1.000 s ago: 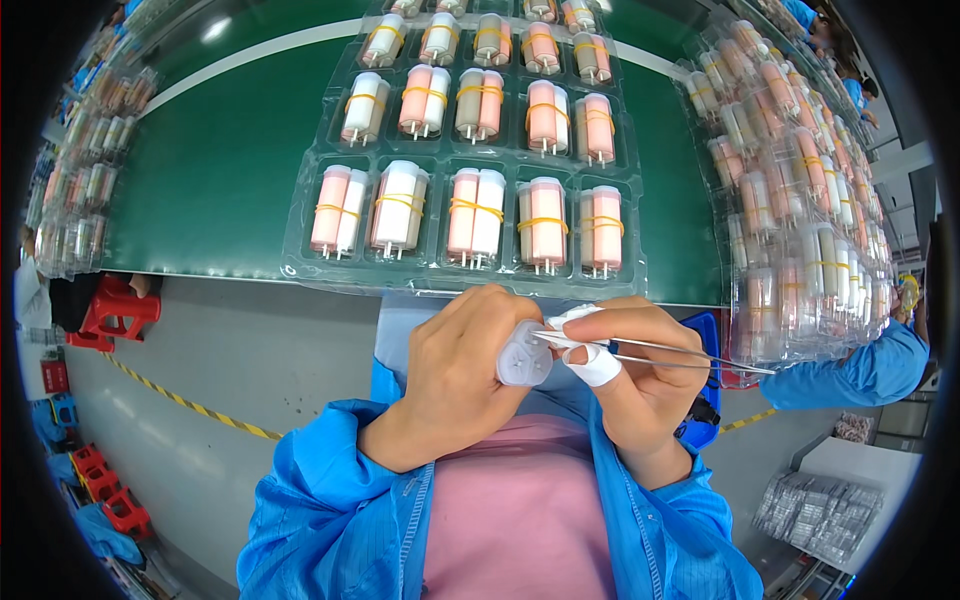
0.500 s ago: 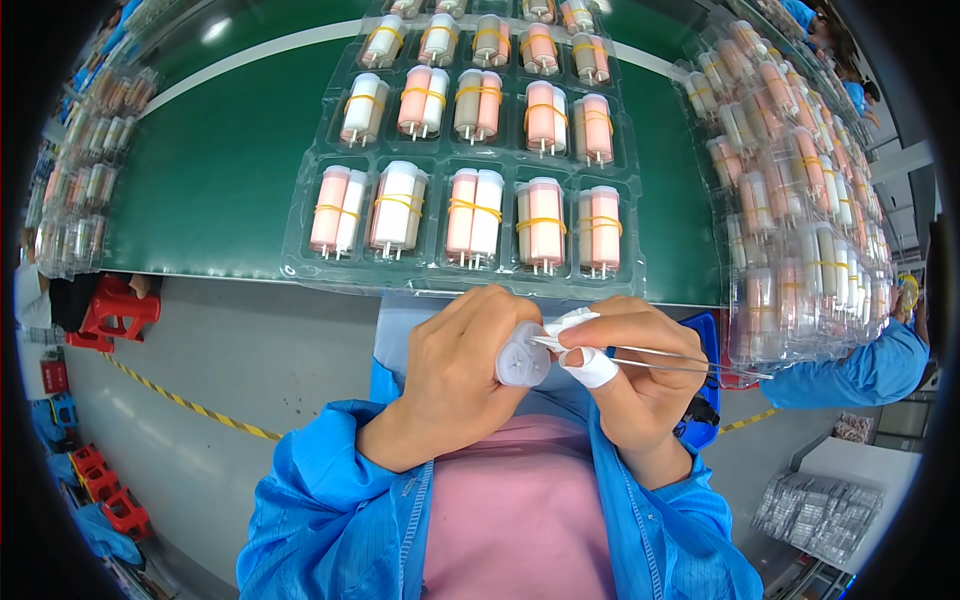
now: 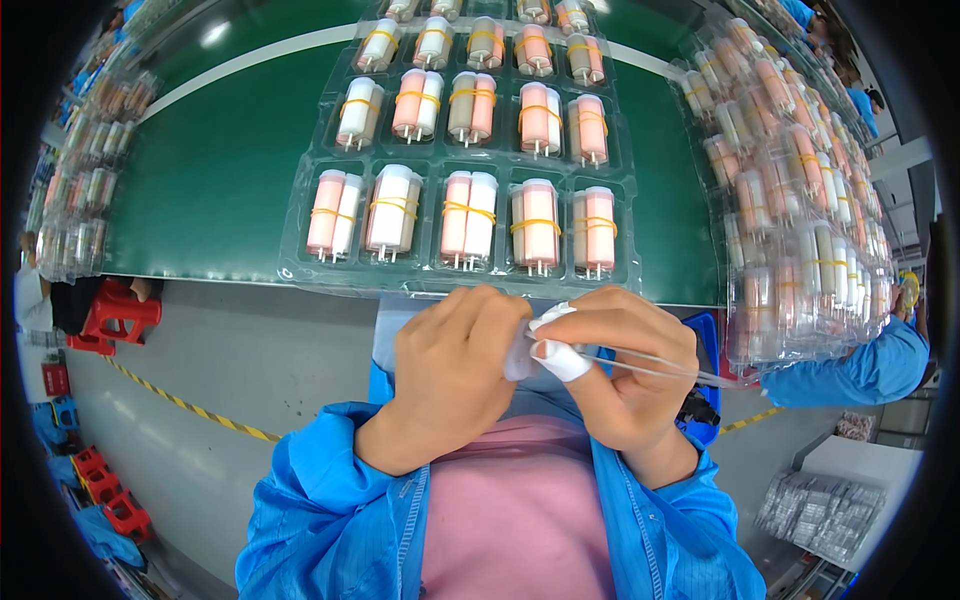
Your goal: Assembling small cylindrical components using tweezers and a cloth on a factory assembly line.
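Left hand (image 3: 450, 365) clasping translucent piece (image 3: 518, 358), just off tabletop's (image 3: 200, 210) near edge; right hand (image 3: 640, 370), thumb and fingertip white-wrapped, pinching tweezers (image 3: 655, 366), tips right by piece! Clear tray (image 3: 300, 268) of banded tubes (image 3: 468, 228) lines that edge.

Most of the translucent cylinder (image 3: 519, 356) hidden inside your left hand (image 3: 455, 365); end face blurred. Tweezers (image 3: 708, 378) smeared, tips indistinct beside your right hand's (image 3: 630, 375) white finger wraps (image 3: 562, 361). Tray (image 3: 297, 255) cut off at top edge.
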Tool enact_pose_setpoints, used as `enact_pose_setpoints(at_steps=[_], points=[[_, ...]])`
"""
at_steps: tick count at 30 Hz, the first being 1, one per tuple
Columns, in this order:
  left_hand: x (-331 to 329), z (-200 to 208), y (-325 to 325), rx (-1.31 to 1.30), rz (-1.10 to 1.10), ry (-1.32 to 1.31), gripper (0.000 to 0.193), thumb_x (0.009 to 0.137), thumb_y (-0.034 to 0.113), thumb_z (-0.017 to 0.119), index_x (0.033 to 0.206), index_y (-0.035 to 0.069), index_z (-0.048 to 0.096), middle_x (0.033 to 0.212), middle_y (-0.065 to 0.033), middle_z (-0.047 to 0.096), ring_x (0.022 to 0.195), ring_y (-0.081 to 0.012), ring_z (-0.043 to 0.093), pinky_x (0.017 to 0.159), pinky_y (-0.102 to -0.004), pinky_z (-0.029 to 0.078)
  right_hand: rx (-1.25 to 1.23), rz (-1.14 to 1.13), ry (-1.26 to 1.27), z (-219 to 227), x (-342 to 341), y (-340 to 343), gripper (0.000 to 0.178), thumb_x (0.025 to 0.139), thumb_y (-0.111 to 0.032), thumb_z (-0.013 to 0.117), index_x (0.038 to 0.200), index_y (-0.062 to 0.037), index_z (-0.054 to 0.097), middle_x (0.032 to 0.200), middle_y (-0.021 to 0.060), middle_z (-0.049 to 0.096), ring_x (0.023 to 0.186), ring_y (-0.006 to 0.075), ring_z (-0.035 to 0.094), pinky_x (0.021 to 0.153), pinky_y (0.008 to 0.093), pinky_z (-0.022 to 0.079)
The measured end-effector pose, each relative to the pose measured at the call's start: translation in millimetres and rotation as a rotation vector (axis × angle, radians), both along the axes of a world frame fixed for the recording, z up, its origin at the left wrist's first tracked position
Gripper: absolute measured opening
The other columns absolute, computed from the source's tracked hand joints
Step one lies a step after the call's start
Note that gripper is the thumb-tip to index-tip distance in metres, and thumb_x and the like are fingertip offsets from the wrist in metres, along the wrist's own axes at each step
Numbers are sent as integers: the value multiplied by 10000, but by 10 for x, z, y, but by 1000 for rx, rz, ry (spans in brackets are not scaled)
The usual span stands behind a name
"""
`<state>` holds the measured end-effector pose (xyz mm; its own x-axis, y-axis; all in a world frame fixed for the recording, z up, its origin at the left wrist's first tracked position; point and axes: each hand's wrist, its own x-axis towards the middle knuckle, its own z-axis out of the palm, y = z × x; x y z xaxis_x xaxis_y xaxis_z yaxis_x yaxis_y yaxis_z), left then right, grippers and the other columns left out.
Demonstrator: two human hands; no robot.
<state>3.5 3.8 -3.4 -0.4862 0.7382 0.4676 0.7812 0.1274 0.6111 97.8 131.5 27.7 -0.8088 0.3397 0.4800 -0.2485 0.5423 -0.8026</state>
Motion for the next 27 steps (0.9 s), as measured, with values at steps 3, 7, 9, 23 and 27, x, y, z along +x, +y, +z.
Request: enact_pose_setpoints(at_steps=[3, 7, 9, 23, 27], points=[[4, -19, 14, -158, 46, 120, 292, 644, 18, 667, 900, 50, 530, 779, -89, 539, 711, -282, 577, 579, -384, 454, 347, -75, -19, 28, -34, -40, 194, 655, 15, 697, 845, 5, 662, 766, 115, 647, 645, 236, 625, 573, 289, 493], [4, 74, -1, 10, -104, -264, 274, 669, 24, 692, 891, 53, 534, 775, -94, 550, 699, -265, 588, 572, -372, 460, -121, -27, 38, 6, 51, 45, 187, 672, -7, 728, 845, 20, 661, 794, 128, 657, 667, 191, 625, 594, 280, 493], [-14, 96, -14, 51, -111, -375, 306, 656, 32, 759, 879, 56, 550, 783, -84, 572, 677, -232, 591, 586, -321, 461, -282, -130, 143, 22, 116, 39, 169, 702, -3, 711, 864, 28, 671, 820, 145, 664, 686, 166, 606, 620, 264, 479], [1, 133, -35, 110, -161, -579, 322, 661, 50, 806, 862, 49, 554, 772, -58, 572, 661, -159, 572, 582, -276, 451, -346, -87, 124, -87, 120, 48, 182, 700, -17, 732, 874, 4, 683, 831, 107, 659, 702, 143, 581, 606, 230, 449], [9, 134, -27, 138, -170, -533, 284, 694, 47, 771, 868, 35, 547, 759, -88, 566, 634, -219, 580, 546, -312, 446, -274, -33, 92, 0, 133, 5, 192, 675, -26, 764, 860, -20, 714, 837, 105, 664, 731, 162, 623, 622, 250, 488]])
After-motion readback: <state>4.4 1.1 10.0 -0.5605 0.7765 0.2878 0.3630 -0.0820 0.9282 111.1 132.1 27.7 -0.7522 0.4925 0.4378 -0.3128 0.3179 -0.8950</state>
